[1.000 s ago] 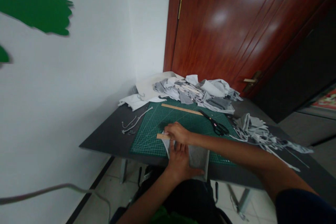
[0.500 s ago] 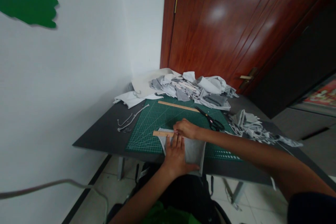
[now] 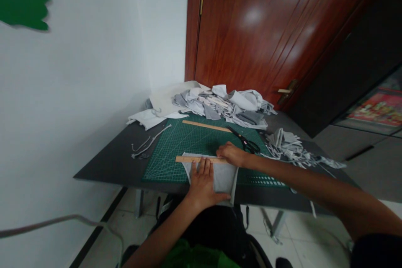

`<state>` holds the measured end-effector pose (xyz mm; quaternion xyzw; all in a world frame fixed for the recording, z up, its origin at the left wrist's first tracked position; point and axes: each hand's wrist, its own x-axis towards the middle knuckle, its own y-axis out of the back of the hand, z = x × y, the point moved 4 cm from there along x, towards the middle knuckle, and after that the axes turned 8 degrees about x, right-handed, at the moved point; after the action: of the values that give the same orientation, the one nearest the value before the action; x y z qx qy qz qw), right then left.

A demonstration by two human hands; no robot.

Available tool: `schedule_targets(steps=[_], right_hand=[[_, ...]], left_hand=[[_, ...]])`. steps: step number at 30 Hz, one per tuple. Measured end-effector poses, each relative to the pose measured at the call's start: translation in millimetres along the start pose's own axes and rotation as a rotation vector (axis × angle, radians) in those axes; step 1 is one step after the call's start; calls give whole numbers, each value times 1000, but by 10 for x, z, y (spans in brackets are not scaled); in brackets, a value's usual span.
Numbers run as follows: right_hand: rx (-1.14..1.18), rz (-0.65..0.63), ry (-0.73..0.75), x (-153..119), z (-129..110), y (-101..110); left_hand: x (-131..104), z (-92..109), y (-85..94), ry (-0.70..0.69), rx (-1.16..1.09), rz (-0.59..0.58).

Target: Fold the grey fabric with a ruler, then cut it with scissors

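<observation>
A piece of grey fabric [image 3: 223, 182] lies at the front edge of the green cutting mat [image 3: 165, 155] and hangs slightly over the table edge. Across its upper part rests a wooden ruler [image 3: 185, 159]. My left hand [image 3: 202, 184] is spread flat, fingertips on the ruler and palm on the fabric. My right hand [image 3: 231, 153] is closed at the ruler's right end, its fingers bent together; whatever is between them is too small to make out.
Black scissors [image 3: 249, 144] and a second wooden ruler [image 3: 205, 125] lie farther back on the mat. Heaped fabric scraps [image 3: 220, 104] stand behind, more scraps [image 3: 290, 146] at right. Thin strips [image 3: 150, 142] lie left on the dark table [image 3: 106, 163].
My right hand has moved right along the ruler, away from my left hand's fingertips. My left hand stays flat on the ruler and fabric. The view has shifted slightly.
</observation>
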<state>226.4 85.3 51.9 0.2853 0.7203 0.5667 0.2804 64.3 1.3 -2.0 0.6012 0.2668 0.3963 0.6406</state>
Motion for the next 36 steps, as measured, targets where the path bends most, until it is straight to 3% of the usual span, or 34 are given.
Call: schedule_targets(steps=[16,24,29,36], right_hand=[[-1,7,-68,-669,476,24],[73,152,-121,-940,678,-31],[198,350,-191,-782,743,-111],[388,541,-344,-192,1018,-166]], left_hand=[[29,-15,2,-4,17,5],[35,-21,-27,-7,30,6],[22,-2,-15,-11,43,61],[-7,34,73,2,70,125]])
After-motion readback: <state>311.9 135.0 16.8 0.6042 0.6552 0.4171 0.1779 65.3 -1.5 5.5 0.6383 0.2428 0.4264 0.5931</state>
